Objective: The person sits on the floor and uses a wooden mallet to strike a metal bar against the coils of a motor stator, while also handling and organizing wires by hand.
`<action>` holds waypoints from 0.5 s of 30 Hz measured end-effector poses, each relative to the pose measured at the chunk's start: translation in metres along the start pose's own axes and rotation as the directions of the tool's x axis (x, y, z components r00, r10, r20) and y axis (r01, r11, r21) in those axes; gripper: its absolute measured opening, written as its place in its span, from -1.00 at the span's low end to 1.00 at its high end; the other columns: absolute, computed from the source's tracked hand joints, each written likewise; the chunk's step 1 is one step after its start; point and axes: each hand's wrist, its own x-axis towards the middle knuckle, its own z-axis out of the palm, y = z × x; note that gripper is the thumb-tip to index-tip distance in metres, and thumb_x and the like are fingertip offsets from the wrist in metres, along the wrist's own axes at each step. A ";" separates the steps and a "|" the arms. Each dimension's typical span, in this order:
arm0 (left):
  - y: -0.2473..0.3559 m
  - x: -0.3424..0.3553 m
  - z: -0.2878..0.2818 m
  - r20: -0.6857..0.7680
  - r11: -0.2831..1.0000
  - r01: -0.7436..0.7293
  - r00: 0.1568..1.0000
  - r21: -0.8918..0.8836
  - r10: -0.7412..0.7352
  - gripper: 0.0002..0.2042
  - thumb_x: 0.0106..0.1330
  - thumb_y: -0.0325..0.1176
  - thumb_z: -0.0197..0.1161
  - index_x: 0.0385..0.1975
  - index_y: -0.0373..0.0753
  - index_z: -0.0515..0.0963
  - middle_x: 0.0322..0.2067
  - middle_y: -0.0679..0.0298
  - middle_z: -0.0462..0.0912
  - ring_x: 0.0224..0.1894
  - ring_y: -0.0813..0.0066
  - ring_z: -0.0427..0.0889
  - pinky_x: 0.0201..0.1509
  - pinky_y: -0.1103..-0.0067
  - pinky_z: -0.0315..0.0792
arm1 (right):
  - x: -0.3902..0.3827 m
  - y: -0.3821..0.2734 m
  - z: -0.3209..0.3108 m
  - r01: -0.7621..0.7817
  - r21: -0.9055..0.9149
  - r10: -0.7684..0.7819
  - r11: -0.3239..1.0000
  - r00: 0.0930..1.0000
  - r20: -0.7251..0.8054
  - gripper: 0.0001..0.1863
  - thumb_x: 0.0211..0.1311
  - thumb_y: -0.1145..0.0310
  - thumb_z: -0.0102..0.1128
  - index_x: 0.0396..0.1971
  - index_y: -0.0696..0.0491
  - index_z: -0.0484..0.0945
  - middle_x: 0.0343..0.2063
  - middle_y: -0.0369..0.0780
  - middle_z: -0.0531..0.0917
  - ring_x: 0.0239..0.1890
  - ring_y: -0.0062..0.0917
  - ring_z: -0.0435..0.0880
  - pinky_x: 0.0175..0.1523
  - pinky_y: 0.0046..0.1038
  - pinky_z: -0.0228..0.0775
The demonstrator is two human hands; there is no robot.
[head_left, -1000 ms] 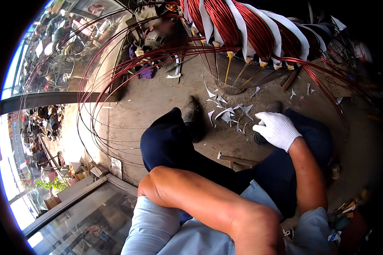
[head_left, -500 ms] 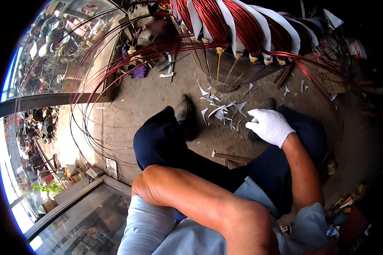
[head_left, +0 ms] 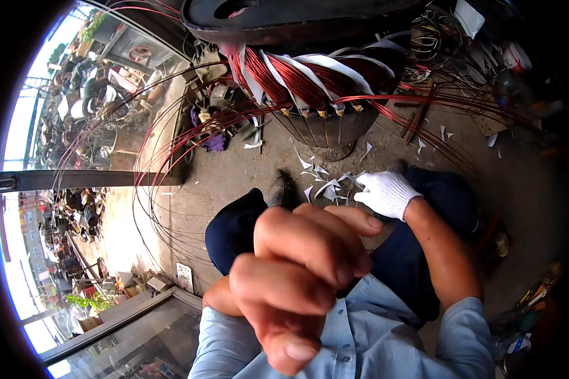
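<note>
My bare left hand [head_left: 303, 278] is raised close to the camera, its fingers half bent and spread apart, with nothing seen in them. A white knitted glove covers my right hand [head_left: 389, 194], which hangs relaxed by my right knee [head_left: 446, 196], thumb and fingers slightly apart and nothing visible in it. Beyond both hands stands a winding core [head_left: 341, 129] with thick bundles of red enamelled wire [head_left: 284, 79]. White insulating paper strips [head_left: 335, 63] separate the bundles. Neither hand touches it.
A dark, rounded metal piece [head_left: 310, 22] tops the winding. Long loose wires [head_left: 152, 145] arc out left and right. Paper scraps [head_left: 325, 186] litter the floor between my feet. Glass panels [head_left: 126, 344] stand at left; tools [head_left: 537, 294] lie at lower right.
My left hand has come into view, in front of the camera; before, only its raised arm showed. The view has tilted, uncovering the winding's top. My gloved right hand stays by the knee.
</note>
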 end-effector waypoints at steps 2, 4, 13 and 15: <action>0.013 0.007 -0.014 -0.086 0.930 0.335 0.933 -0.150 -0.350 -0.67 0.40 -0.08 0.14 -0.06 -0.21 0.44 -0.08 0.25 0.37 -0.11 0.41 0.37 0.08 0.36 0.31 | -0.006 -0.001 -0.006 -0.019 -0.007 0.019 1.000 1.000 -0.007 -0.53 0.31 0.02 0.20 -0.09 0.15 0.63 -0.21 0.12 0.71 -0.09 0.03 0.69 0.06 -0.04 0.52; 0.012 0.001 -0.027 -0.182 0.885 0.348 0.892 -0.310 -0.414 -0.62 0.36 -0.04 0.13 -0.02 -0.20 0.44 -0.12 0.19 0.45 -0.08 0.28 0.46 0.09 0.30 0.37 | -0.003 -0.008 -0.009 -0.016 -0.007 0.016 1.000 0.999 0.028 -0.54 0.30 0.02 0.20 -0.12 0.15 0.63 -0.21 0.13 0.71 -0.09 0.04 0.69 0.05 -0.04 0.52; 0.007 -0.032 -0.029 -0.222 0.844 0.326 0.866 -0.427 -0.447 -0.58 0.42 0.02 0.02 0.00 -0.21 0.49 -0.16 0.24 0.51 -0.15 0.32 0.48 0.03 0.36 0.38 | -0.011 -0.005 -0.004 0.061 0.001 -0.061 0.998 0.996 -0.063 -0.56 0.29 0.02 0.19 -0.22 0.16 0.60 -0.25 0.12 0.69 -0.10 0.06 0.68 0.01 -0.01 0.51; 0.002 -0.038 -0.024 -0.258 0.922 0.279 0.901 -0.268 -0.348 -0.56 0.41 0.03 0.05 -0.03 -0.25 0.47 -0.19 0.24 0.45 -0.16 0.35 0.43 0.04 0.38 0.33 | -0.013 -0.006 -0.003 0.080 0.039 -0.077 0.996 0.994 -0.083 -0.56 0.29 0.02 0.19 -0.21 0.16 0.60 -0.24 0.12 0.70 -0.10 0.06 0.68 0.01 -0.01 0.50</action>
